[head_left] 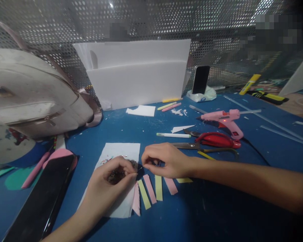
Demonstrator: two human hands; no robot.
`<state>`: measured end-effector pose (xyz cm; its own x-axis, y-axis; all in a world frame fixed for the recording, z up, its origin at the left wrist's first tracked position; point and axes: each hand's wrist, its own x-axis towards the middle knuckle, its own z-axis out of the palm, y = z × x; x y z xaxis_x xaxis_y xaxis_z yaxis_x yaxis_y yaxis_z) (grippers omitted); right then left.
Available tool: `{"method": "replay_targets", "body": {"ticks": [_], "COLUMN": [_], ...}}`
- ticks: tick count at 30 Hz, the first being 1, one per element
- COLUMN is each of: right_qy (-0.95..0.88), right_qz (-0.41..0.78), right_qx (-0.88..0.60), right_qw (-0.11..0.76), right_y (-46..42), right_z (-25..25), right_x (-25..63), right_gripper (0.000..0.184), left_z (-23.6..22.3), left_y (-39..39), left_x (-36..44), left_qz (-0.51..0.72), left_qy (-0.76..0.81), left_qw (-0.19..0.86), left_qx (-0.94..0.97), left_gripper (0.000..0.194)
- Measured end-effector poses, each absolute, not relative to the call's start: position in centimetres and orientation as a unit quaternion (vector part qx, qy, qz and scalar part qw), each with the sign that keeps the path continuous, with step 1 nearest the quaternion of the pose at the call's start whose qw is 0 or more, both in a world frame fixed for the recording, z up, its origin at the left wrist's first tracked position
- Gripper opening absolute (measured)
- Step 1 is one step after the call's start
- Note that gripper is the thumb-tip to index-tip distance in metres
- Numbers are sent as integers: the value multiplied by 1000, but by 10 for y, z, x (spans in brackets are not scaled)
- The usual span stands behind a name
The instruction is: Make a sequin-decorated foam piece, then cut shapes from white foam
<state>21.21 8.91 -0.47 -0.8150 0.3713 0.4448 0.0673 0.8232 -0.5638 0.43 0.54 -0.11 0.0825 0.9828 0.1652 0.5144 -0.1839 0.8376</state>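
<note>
My left hand (113,185) is over a white sheet of paper (111,148), its thumb and forefinger pinched together. A dark, grainy heap (117,176) shows through the curl of its fingers; I cannot tell its kind. Small coloured bits lie on the sheet above the hand. My right hand (166,159) is just to the right, fingers curled and tips together, facing the left fingertips. Something small and dark shows between the two hands, too unclear to name. Below them, pink paper strips (149,189) and yellow paper strips (159,188) fan out on the blue table (171,218).
A pink glue gun (222,116), red-handled pliers (217,139), scissors (185,146) and a white pen (173,135) lie at right. A phone (201,80) stands behind. To the left are a pale backpack (35,97) and a black phone-like slab (40,201). White boards (138,80) stand behind.
</note>
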Motion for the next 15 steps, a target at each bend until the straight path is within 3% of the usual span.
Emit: {"method": "replay_targets", "body": {"ticks": [15], "right_qy": [-912], "right_qz": [272], "right_qx": [-117], "right_qw": [283], "right_y": [90], "right_z": [-5], "right_x": [212], "right_gripper": [8], "left_z": [1], "left_y": [6], "left_x": [6], "left_qz": [379], "left_qy": [563], "left_qw": [302], "left_qx": [669], "left_gripper": [10]}}
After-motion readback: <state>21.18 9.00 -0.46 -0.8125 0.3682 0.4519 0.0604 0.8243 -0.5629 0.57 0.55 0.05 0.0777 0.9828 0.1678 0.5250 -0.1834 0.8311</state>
